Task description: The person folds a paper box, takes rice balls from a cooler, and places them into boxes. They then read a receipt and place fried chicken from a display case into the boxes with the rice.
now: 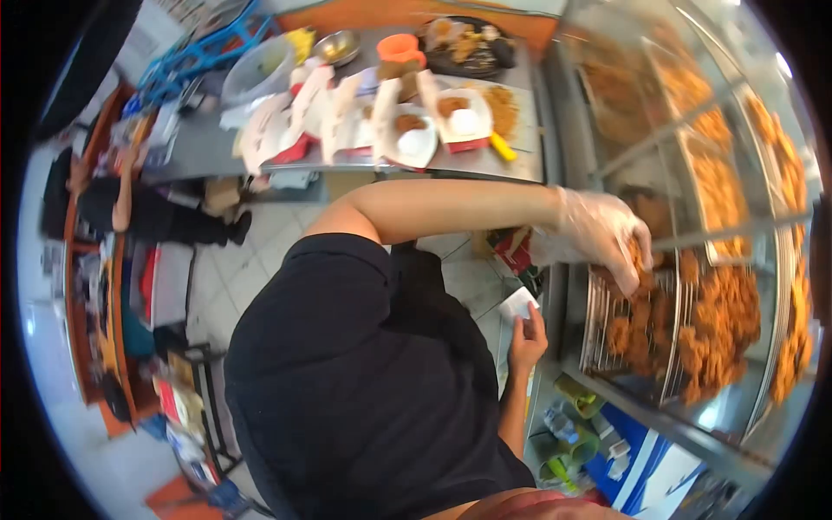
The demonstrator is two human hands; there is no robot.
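My left hand [611,238], in a clear plastic glove, reaches across to the right into the food display. Its fingers close round a piece of brown fried food [637,255], mostly hidden by them. Under it, a wire rack [598,325] holds more fried pieces [640,334]. My bare right hand [527,341] is lower and to the left, outside the display, pinching a small white paper item [519,303] between thumb and fingers.
Open cartons [407,139] line the metal table [208,156] at the top, near a steel bowl [336,48] and a black tray [468,61]. A metal frame bar [737,232] crosses the display. Another person [139,208] stands at far left. Green cups [582,444] sit below.
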